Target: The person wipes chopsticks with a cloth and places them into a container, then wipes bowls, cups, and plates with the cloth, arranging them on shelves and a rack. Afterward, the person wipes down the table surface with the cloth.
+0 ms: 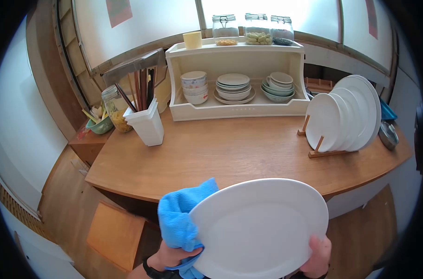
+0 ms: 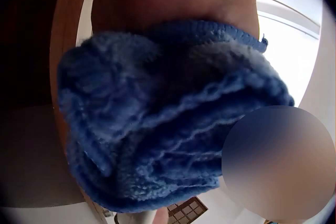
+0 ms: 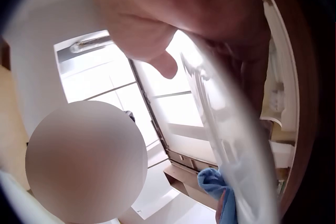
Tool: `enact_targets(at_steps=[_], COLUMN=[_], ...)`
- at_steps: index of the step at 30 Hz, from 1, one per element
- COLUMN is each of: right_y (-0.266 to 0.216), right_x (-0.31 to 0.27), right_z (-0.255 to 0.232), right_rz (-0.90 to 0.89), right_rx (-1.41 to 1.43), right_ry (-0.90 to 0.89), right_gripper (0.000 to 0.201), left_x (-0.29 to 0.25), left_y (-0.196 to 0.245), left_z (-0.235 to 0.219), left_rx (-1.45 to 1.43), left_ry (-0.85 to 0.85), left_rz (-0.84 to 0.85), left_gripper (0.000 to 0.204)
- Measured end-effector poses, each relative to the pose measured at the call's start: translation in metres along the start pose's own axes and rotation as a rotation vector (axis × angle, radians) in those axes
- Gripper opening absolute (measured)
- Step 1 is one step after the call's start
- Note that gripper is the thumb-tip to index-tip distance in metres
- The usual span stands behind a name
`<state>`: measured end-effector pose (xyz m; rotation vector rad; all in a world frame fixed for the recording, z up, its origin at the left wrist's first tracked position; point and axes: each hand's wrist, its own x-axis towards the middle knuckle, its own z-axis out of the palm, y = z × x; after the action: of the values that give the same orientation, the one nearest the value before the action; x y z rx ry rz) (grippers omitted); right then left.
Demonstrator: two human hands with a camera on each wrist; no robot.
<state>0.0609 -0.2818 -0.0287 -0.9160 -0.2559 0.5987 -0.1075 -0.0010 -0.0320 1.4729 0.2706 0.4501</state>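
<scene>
A large white oval plate is held up in front of the table's near edge, its face toward the head camera. My right hand grips its right rim, thumb on the face; in the right wrist view the fingers lie behind the plate. At the left rim my left hand holds a bunched blue cloth, which wraps over the plate's edge. Thick folds of the cloth hide the left fingers in the left wrist view.
On the wooden table a rack of white plates stands right and a white utensil holder with chopsticks left. A cream shelf with stacked bowls stands behind, glass jars on top. A wooden stool is below left.
</scene>
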Motion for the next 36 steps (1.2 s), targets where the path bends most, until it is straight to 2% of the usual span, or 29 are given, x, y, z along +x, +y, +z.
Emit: enact_targets(at_steps=[1,2,3,4,5,7,8,10,13,16,20,21,22,23,25,26,27,29,30,31,32,33,35,36], right_y=[-0.004,-0.001,0.007,0.014,0.012,0.004,0.008,0.016,0.03,0.041,0.016,0.013,0.009,0.003,-0.008,-0.006,-0.005,-0.003,0.007,0.021,0.032,0.038,0.046,0.047], right_x=[0.003,0.003,0.004,0.005,0.008,0.009,0.008,0.006,-0.006,-0.011,-0.005,-0.006,-0.006,-0.004,0.003,0.006,0.005,0.003,0.002,0.0,-0.004,-0.008,-0.014,-0.016], right_z=[0.001,0.001,0.001,0.003,0.011,0.031,0.039,0.061,0.076,0.03,-0.034,-0.038,-0.031,-0.014,0.019,0.026,0.029,0.034,0.037,0.04,0.044,0.049,0.058,0.06], right_rz=[0.066,0.069,-0.1,-0.272,-0.273,-0.182,-0.182,-0.197,-0.227,-0.278,-0.351,-0.374,-0.377,-0.295,-0.124,-0.139,-0.139,-0.173,-0.176,-0.321,-0.467,-0.469,-0.259,-0.241], right_rx=[-0.111,-0.123,-0.442,-0.751,-0.744,0.002,0.005,0.271,0.18,0.187,0.147,0.139,0.136,0.011,-0.244,-0.144,-0.145,-0.105,-0.099,-0.267,-0.439,-0.438,0.234,0.054], right_ry=[0.094,0.085,0.116,0.149,0.147,0.163,0.164,0.283,0.192,0.042,-0.288,-0.37,-0.368,-0.175,0.199,0.245,0.245,0.266,0.268,0.355,0.438,0.435,0.198,0.251], right_gripper=[0.046,0.046,0.046,0.047,0.047,0.055,0.055,0.064,0.071,0.072,0.072,0.072,0.072,0.07,0.068,0.065,0.065,0.067,0.067,0.07,0.074,0.074,0.084,0.093], left_x=[0.001,0.003,0.006,0.003,-0.008,-0.033,-0.034,-0.033,-0.027,-0.024,-0.024,-0.017,-0.011,-0.009,-0.003,0.0,-0.001,-0.011,-0.023,-0.044,-0.046,-0.047,-0.047,-0.049], left_y=[-0.002,-0.005,-0.008,-0.016,-0.026,-0.042,-0.039,-0.027,-0.005,0.012,0.017,0.008,0.002,-0.001,-0.005,0.005,0.0,-0.016,-0.028,-0.06,-0.059,-0.056,-0.052,-0.051], left_z=[0.005,0.009,0.013,0.02,0.021,0.023,0.023,0.024,0.026,0.025,0.019,0.01,0.005,0.004,0.008,0.021,0.029,0.043,0.048,0.04,0.035,0.029,0.015,0.009], left_rx=[-0.009,-0.27,-0.528,-0.561,-0.554,-0.494,-0.491,-0.489,-0.487,-0.484,-0.506,-0.489,-0.47,-0.473,-0.201,-0.528,-0.529,-0.722,-0.491,-0.52,-0.519,-0.526,-0.535,-0.54], left_ry=[0.011,0.045,0.077,0.161,0.162,0.391,0.39,0.366,0.324,0.279,0.251,0.121,-0.011,-0.015,0.033,0.098,0.098,0.222,0.306,0.391,0.39,0.388,0.38,0.378], left_rz=[0.005,-0.095,-0.189,-0.115,-0.112,-0.058,-0.059,-0.086,-0.122,-0.189,-0.244,-0.167,-0.091,-0.094,-0.049,-0.219,-0.219,-0.112,-0.186,-0.261,-0.26,-0.254,-0.237,-0.234], left_gripper=[0.052,0.052,0.052,0.051,0.051,0.062,0.062,0.062,0.062,0.063,0.064,0.057,0.05,0.05,0.053,0.054,0.054,0.055,0.07,0.07,0.07,0.07,0.071,0.071])
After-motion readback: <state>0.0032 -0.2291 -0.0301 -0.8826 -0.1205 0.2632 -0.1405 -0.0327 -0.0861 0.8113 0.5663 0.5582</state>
